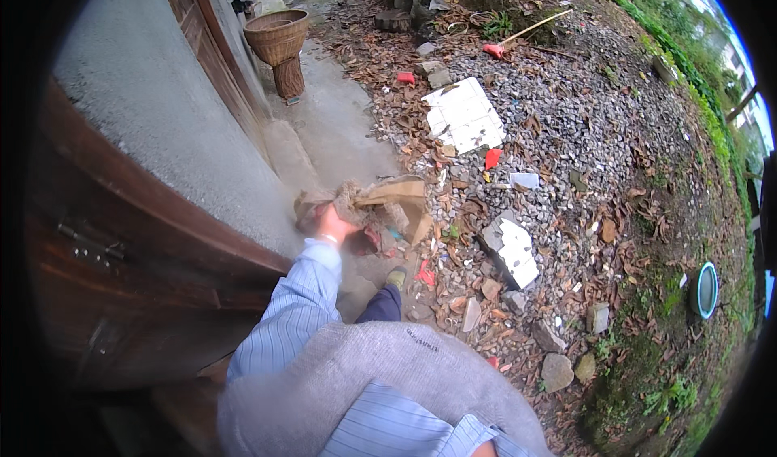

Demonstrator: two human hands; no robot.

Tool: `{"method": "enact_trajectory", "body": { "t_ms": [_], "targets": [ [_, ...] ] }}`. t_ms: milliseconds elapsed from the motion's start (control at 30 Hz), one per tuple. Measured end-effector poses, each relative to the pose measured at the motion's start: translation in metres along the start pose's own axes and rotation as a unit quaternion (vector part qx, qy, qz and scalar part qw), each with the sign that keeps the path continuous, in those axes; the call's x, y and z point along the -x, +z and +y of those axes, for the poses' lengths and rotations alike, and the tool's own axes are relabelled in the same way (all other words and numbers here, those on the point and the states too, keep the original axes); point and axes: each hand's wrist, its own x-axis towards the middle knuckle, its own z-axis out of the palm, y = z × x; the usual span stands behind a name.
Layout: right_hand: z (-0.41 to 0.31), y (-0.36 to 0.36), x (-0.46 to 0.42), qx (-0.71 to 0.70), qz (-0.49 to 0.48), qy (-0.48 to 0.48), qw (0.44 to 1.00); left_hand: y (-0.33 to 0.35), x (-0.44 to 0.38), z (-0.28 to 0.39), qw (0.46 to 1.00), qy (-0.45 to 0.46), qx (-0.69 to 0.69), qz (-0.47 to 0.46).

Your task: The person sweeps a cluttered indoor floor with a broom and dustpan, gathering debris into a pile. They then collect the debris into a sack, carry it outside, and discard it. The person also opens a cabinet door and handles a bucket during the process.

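Observation:
My left hand (332,223) reaches out past the doorway in a blue striped sleeve. It grips a bundle of fluffy, greyish-brown dusty waste (358,205). A torn piece of brown cardboard (403,199) sticks out on the right of the bundle. Reddish scraps (367,240) show beneath the fingers, too blurred to name. Pale haze like dust hangs around the hand. Under the bundle lies a concrete walkway (340,123), and one shoe (396,276) of mine stands just below it. My right hand is out of view.
A dark wooden door (145,263) and grey wall (164,92) bound the left. A woven basket (276,32) rests on a tree stump (288,79). Broken white tile slabs (466,114), leaves and stones litter the gravel (576,111). A red-headed broom (495,50) and blue-rimmed basin (705,290) lie further off.

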Motion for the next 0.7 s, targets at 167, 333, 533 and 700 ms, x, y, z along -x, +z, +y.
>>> {"method": "enact_trajectory", "body": {
  "t_ms": [167,333,533,700],
  "targets": [
    [-0.084,-0.052,-0.121,0.003,0.013,-0.042,0.999,-0.008,-0.092,0.086,0.998,0.061,0.033,0.007],
    [-0.15,-0.099,-0.243,0.012,-0.003,-0.018,1.0,0.014,-0.182,0.163,0.987,0.039,0.147,0.047],
    [-0.241,-0.18,-0.396,0.018,-0.023,-0.039,0.999,-0.012,-0.303,0.278,0.98,0.098,0.136,0.106],
    [-0.33,-0.224,-0.531,0.012,-0.041,-0.097,0.994,-0.024,-0.381,0.354,0.974,0.129,0.115,0.143]
  ]
}}
